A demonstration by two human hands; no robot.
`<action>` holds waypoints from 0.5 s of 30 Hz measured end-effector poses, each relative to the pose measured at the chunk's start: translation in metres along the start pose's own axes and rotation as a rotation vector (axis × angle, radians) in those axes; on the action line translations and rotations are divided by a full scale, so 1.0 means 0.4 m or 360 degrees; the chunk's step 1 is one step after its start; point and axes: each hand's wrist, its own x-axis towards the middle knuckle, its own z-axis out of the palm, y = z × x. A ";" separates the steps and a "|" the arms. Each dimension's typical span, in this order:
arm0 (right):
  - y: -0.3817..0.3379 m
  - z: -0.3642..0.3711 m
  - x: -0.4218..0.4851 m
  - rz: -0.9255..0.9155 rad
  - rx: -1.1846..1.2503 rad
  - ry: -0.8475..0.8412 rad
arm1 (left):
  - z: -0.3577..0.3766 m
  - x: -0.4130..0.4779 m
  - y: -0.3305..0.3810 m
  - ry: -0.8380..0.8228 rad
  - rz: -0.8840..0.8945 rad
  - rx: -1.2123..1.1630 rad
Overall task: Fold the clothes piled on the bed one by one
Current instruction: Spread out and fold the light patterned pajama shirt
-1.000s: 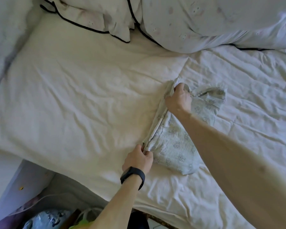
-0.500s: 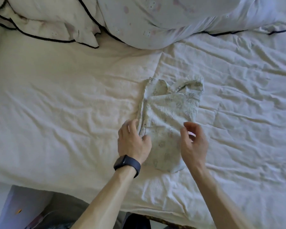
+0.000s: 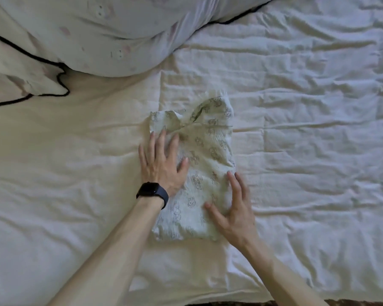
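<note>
Garment (image 3: 208, 151) — folded, cartoon-print — under flat, straight-fingered left hand (image 3: 161, 166) and right hand (image 3: 233, 214)

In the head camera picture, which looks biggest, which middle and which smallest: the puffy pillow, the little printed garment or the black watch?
Largest: puffy pillow, even though the frame cuts it off.
Middle: printed garment.
Smallest: black watch.

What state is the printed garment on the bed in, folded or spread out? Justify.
Folded. The printed garment lies as a narrow layered bundle, top end bunched; left hand and right hand press flat on it.
</note>
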 end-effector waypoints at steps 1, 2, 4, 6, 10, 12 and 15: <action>-0.006 -0.010 0.006 0.0143 0.0229 0.0000 | -0.033 0.031 0.022 0.0092 0.0013 -0.0096; -0.014 -0.020 0.017 0.0279 0.0427 -0.0013 | -0.065 0.070 0.049 0.0144 0.0063 -0.0201; -0.027 -0.043 0.049 0.0451 0.0550 -0.0015 | -0.117 0.161 0.117 0.0073 0.0205 -0.0338; -0.039 -0.060 0.083 0.0541 0.0502 -0.0049 | -0.152 0.260 0.185 -0.0123 0.0231 -0.0367; -0.048 -0.075 0.140 0.0561 0.0644 -0.0007 | -0.187 0.395 0.222 -0.0577 0.0065 -0.0407; -0.058 -0.100 0.202 0.0451 0.0660 0.0125 | -0.198 0.407 0.207 -0.0601 0.0058 -0.0431; -0.087 -0.173 0.348 0.0179 0.0564 0.0125 | -0.200 0.377 0.207 -0.0478 0.0172 -0.0493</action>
